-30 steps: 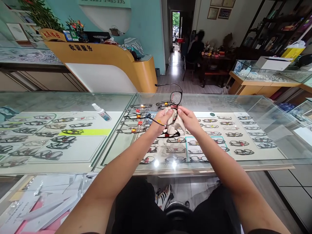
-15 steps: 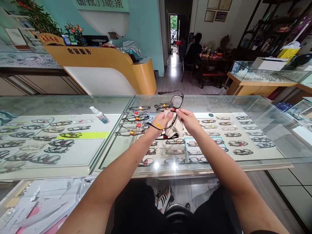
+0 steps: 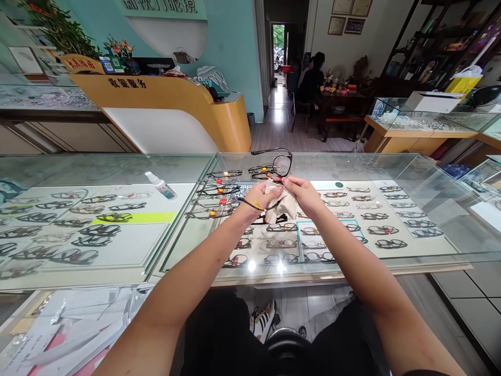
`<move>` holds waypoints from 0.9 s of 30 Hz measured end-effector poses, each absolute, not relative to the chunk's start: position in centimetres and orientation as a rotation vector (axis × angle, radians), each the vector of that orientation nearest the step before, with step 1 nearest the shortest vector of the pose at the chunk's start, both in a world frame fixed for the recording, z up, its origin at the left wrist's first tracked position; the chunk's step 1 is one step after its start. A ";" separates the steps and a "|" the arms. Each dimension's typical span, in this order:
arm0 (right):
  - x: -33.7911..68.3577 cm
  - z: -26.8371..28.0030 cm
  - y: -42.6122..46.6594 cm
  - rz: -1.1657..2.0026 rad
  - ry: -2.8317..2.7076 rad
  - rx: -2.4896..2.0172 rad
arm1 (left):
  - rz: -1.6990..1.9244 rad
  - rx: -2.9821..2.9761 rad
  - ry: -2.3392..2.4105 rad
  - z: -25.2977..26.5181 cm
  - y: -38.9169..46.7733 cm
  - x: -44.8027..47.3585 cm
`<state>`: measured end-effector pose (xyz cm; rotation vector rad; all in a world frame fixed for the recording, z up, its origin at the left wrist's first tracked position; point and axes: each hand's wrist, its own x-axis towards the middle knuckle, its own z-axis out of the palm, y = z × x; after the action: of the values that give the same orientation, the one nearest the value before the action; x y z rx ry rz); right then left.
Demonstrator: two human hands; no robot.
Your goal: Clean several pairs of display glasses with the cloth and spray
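Observation:
Above the glass counter, a pair of black-framed eyeglasses [image 3: 282,165] is held upright, with one lens and a folded-out temple arm showing at the top. A crumpled pale cloth [image 3: 287,204] covers the lower part of the eyeglasses. My left hand [image 3: 261,194] is closed, its thumb pressing the cloth against the eyeglasses. From the other side, my right hand [image 3: 304,194] pinches at the frame and the upper edge of the cloth. Its exact fingertip contact is partly hidden. The other lens cannot be seen.
Beneath my hands, a glass display counter [image 3: 183,245] contains rows of eyeglasses. A white spray bottle [image 3: 160,185] lies to the left. Papers [image 3: 78,324] are at the lower left. Beyond stand a yellow cashier desk [image 3: 230,120] and a seated person [image 3: 311,86].
The eyeglasses have shifted slightly down and left. The cloth has been refolded around their lower part, and both hands remain close together on them.

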<state>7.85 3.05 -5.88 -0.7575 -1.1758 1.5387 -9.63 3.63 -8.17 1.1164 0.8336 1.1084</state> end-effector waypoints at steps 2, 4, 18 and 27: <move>7.9 -5.7 3.0 1.553 -1.156 -0.758 | 1.044 1.127 0.813 -8.0 3.4 -10.0; 8.0 -5.6 3.1 1.569 -1.128 -0.764 | 0.973 1.143 0.778 -7.7 3.1 -10.3; 7.8 -5.8 3.3 1.538 -1.097 -0.753 | 1.139 1.201 0.872 -7.9 3.2 -9.0; 10.1 -4.4 4.0 1.277 -1.040 -0.797 | 1.089 1.122 0.891 -6.7 2.1 -9.2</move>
<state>10.06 4.02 -4.35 -0.7974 -1.0400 1.2774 -9.21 2.13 -6.69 1.1225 0.8907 1.0892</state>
